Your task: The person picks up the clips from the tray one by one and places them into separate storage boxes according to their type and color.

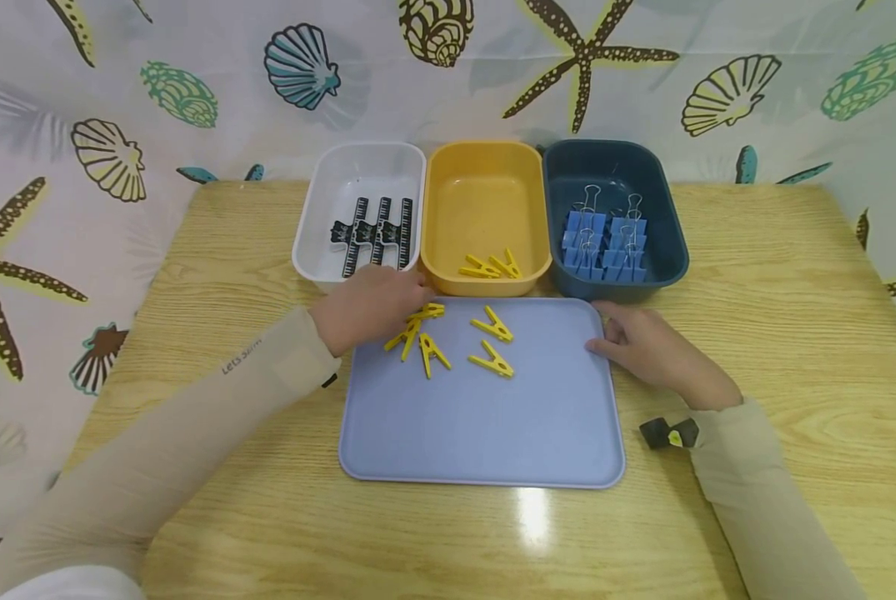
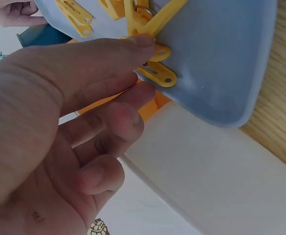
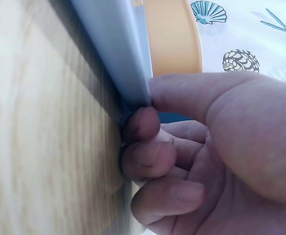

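My left hand (image 1: 372,304) reaches over the far left corner of the blue-grey tray (image 1: 485,425). In the left wrist view its thumb lies against a yellow clothespin (image 2: 158,74), and a gap shows between thumb and index finger. Several more yellow clothespins lie on the tray, among them one clothespin (image 1: 432,354) beside the cluster at the hand and another clothespin (image 1: 493,360) farther right. My right hand (image 1: 643,346) grips the tray's far right edge, thumb on the rim and curled fingers below, as the right wrist view shows.
Behind the tray three bins stand side by side. The white bin (image 1: 308,221) holds black piano-patterned clips (image 1: 376,233), the yellow bin (image 1: 485,208) a few yellow clothespins (image 1: 493,265), and the dark blue bin (image 1: 676,242) blue binder clips (image 1: 605,246). All stand on a wooden table (image 1: 778,317) before a patterned cloth.
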Demonstrator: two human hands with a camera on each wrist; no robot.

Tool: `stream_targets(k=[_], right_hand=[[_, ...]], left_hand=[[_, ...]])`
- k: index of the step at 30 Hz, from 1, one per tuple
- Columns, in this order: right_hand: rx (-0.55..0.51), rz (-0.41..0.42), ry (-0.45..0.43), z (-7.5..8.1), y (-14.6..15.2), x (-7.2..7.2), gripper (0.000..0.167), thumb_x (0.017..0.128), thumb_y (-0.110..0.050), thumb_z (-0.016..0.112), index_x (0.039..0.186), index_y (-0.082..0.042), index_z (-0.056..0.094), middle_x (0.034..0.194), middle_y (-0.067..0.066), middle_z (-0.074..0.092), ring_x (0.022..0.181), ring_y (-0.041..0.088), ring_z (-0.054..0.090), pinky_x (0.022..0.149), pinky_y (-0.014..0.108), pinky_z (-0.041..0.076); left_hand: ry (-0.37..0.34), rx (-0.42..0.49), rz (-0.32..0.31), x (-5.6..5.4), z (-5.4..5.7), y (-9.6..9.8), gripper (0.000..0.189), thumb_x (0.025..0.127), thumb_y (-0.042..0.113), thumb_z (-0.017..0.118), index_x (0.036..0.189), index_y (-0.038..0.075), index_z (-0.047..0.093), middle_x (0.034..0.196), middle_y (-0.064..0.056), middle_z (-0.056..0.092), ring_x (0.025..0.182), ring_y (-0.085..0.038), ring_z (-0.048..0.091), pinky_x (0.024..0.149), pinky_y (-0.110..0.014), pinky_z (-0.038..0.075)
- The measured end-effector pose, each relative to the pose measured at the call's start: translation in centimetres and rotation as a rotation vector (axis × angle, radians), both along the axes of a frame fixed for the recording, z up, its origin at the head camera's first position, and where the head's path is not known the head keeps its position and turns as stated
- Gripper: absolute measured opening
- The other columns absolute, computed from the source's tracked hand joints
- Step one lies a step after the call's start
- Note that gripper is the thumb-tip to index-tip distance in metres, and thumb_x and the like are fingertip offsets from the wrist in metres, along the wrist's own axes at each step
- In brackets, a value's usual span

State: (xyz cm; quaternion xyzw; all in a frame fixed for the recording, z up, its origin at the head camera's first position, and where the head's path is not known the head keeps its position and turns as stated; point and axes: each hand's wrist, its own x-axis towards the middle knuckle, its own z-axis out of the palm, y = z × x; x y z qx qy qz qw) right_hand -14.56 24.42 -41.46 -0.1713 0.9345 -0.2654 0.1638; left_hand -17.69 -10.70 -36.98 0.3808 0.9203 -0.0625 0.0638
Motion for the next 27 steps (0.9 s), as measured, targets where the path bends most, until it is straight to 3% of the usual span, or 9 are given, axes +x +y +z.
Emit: stream_targets(k=[9, 19, 27], right_hand=[[0.003, -0.008, -0.010, -0.1, 0.0, 0.0, 0.032, 0.093, -0.016, 0.062, 0.121, -0.004, 0.054, 0.065, 0.001, 0.048, 0.058, 0.016, 0.046, 0.052, 0.025, 0.037], [0.001, -0.013, -0.019, 0.1, -0.1, 0.1, 0.032, 0.093, -0.015, 0.061, 0.122, -0.003, 0.053, 0.065, 0.002, 0.048, 0.058, 0.016, 0.046, 0.052, 0.025, 0.037], [0.009, -0.010, -0.016, 0.1, 0.0, 0.1, 0.033, 0.093, -0.015, 0.062, 0.122, -0.003, 0.053, 0.066, 0.002, 0.048, 0.059, 0.016, 0.046, 0.053, 0.025, 0.037]], left_hand=[[0.072, -0.004, -0.030, 0.4, -0.2, -0.1, 0.009, 0.092, 0.005, 0.058, 0.089, 0.011, 0.064, 0.085, -0.004, 0.057, 0.054, -0.020, 0.049, 0.050, -0.033, 0.046], [-0.056, -0.068, 0.027, 0.8, 0.3, -0.1, 0.008, 0.091, 0.007, 0.060, 0.095, 0.010, 0.066, 0.092, -0.005, 0.053, 0.059, -0.018, 0.049, 0.054, -0.026, 0.042], [-0.058, -0.090, 0.033, 1.1, 0.4, 0.0, 0.014, 0.089, 0.010, 0.064, 0.102, 0.009, 0.067, 0.088, -0.003, 0.057, 0.061, -0.017, 0.049, 0.054, -0.025, 0.040]])
